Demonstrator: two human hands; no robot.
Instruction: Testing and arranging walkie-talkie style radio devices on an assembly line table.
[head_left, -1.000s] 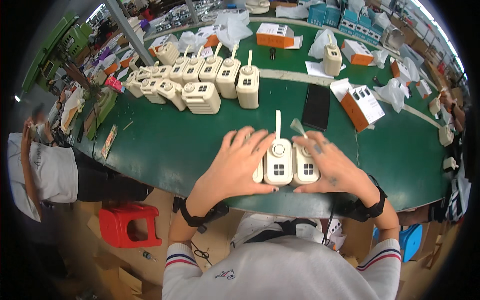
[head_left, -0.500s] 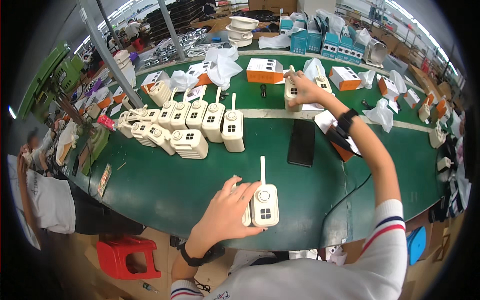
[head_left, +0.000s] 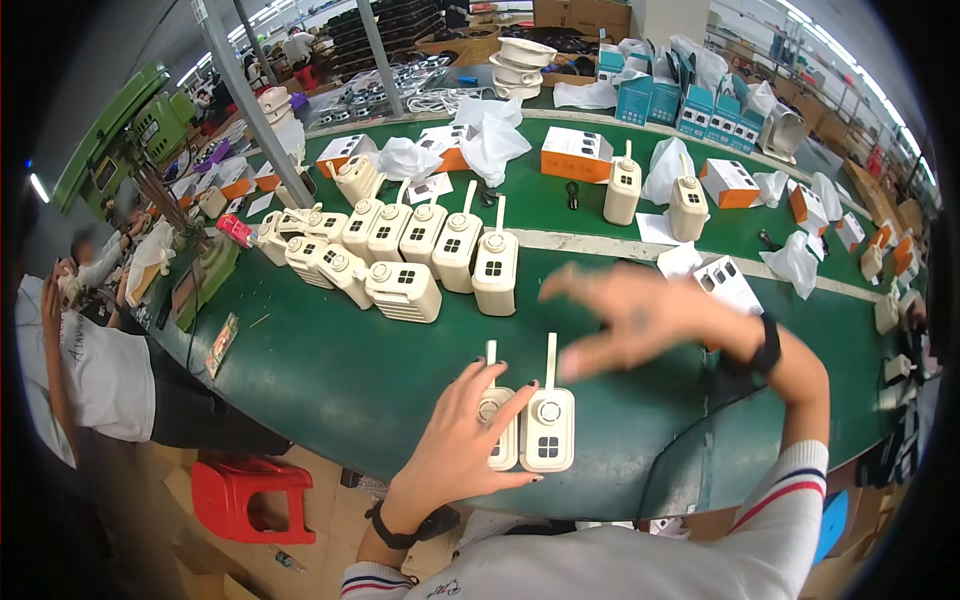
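Note:
My left hand (head_left: 455,435) is wrapped round a cream, jerrycan-shaped device (head_left: 503,440) near the table's front edge, covering its left side. Close beside it on the right stands a matching cream device (head_left: 548,430) with a round knob, a dark four-pane square and an upright strip on top. My right hand (head_left: 640,315), blurred by motion, is over the table to the upper right of this pair; its fingers are spread and nothing shows in them. Two more such devices, a left one (head_left: 622,192) and a right one (head_left: 687,208), stand on the strip beyond.
Several matching devices (head_left: 404,291) are grouped left of centre. White-and-orange boxes (head_left: 577,154), plastic bags (head_left: 492,138) and a small black cable (head_left: 572,195) lie beyond the pale divider. A green machine (head_left: 150,130) and a person (head_left: 95,370) are at left; a red stool (head_left: 250,497) is below.
My right hand has let go of a device on the far strip, leaving it standing there, and has come back toward me. My left hand stays on its device. The view has shifted slightly.

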